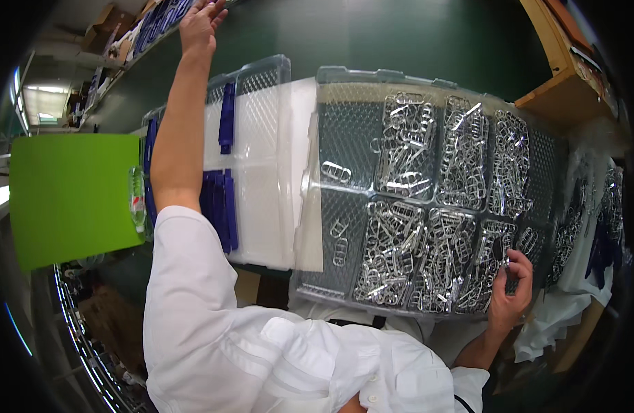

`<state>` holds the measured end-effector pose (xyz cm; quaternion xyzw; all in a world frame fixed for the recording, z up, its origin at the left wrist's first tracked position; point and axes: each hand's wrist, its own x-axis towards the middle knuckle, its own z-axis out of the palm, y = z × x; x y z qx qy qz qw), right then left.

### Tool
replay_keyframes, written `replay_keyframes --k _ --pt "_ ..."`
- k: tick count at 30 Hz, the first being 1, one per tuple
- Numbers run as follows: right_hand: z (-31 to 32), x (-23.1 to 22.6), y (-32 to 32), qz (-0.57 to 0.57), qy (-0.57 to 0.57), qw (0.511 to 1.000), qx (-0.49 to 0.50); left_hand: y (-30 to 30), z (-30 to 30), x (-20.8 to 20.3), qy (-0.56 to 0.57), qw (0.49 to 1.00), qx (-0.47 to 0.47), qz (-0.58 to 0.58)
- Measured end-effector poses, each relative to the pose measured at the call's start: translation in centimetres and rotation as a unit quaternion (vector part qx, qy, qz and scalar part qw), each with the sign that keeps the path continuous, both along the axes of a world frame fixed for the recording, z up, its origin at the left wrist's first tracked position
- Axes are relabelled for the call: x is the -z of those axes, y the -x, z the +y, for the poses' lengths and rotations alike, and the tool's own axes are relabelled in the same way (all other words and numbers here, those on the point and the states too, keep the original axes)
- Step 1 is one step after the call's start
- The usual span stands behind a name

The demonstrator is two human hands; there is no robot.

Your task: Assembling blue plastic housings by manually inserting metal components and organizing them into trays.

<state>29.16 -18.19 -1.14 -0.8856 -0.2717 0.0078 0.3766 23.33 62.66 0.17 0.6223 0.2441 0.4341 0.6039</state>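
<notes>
My left arm stretches far out to the upper left. At its end, my left hand (203, 27) hangs near the top edge with its fingers apart, and nothing shows in them. Lower right, my right hand (512, 290) pinches a small dark and shiny metal piece (503, 256) between thumb and fingertips. That hand is over the near right corner of a clear divided tray (341, 138). Shiny slotted metal pieces (393, 248) fill several of the tray's compartments in heaps. Two loose ones (336, 172) lie apart in its left compartments.
Left of the tray stands another clear tray (262, 131) with long dark blue pieces (217, 206). Beyond it are a green panel (76, 199) and a plastic bottle (136, 199). A wooden shelf (565, 82) rises at the far right. More metal pieces (572, 227) lie beside white plastic sheeting (558, 316).
</notes>
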Motion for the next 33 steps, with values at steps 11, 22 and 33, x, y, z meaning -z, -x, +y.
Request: replay_keyframes --k 11,22,33 --pt "-1.5 2.5 -0.2 -0.104 0.073 0.986 -0.105 62.5 -32.8 -6.5 -0.166 0.827 -0.399 0.359" --pt "0.8 2.6 -1.3 -0.162 0.122 0.971 -0.125 72.2 -51.2 16.0 -0.206 0.669 -0.195 0.687" --pt "2.2 1.3 2.4 0.083 -0.090 0.984 -0.131 71.8 -54.1 14.7 -0.229 0.629 -0.208 0.713"
